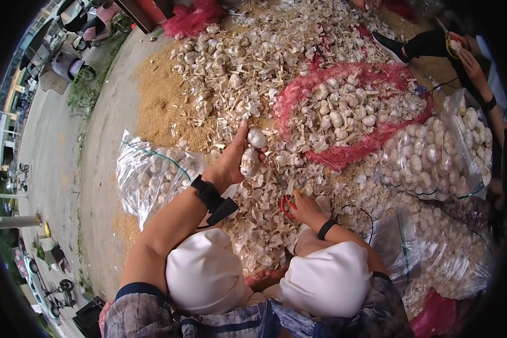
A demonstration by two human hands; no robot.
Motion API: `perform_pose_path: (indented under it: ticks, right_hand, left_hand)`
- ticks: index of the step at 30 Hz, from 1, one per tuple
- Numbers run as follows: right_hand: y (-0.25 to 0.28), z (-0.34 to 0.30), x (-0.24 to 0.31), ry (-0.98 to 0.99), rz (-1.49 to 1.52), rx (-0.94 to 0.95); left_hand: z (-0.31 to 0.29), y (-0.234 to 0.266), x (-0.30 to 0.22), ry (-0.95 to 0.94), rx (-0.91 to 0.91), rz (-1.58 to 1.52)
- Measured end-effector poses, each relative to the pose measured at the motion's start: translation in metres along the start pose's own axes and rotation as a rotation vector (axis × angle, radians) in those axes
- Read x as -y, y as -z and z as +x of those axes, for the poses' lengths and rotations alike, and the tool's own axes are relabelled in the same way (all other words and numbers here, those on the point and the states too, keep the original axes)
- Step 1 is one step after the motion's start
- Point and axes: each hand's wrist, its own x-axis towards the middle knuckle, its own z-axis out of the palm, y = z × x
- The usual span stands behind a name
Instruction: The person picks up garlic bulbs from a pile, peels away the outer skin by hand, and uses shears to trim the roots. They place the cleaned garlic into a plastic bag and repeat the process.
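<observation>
Two garlic bulbs (257, 137) rest in my left hand (231, 160), one near the fingertips and the other lower against the palm. Its thumb stretches along the upper bulb. In my right hand (308, 209), lower and to the right, are scissors with red handles (288, 207); the blades point up and are hard to make out against the peelings. Loose garlic skins and stalks (259, 225) cover the ground beneath both hands. Ahead and to the right, an opened red mesh sack (343, 159) holds many whole bulbs (336, 118).
Clear plastic bags of garlic stand at the left (152, 180) and right (419, 158), with another bag (445, 248) below. A co-worker's hand (470, 65) at the far right holds scissors (450, 45). Brown chaff (158, 107) borders the heap; scooters (70, 65) stand at the upper left.
</observation>
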Motion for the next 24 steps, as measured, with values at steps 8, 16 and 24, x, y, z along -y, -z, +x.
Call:
perform_pose_path:
  ticks: [8, 16, 24]
  right_hand:
    - [-0.005, 0.008, -0.006, 0.032, 0.052, -0.269]
    - [0.090, -0.035, 0.052, 0.060, 1.310, 0.034]
    - [0.121, -0.006, 0.068, 0.323, 0.577, -0.486]
  left_hand:
    - [-0.007, 0.001, 0.000, -0.017, -0.061, 0.084]
    - [-0.006, 0.002, 0.000, -0.063, -0.100, 0.096]
    - [-0.012, -0.036, 0.012, 0.045, -0.042, 0.348]
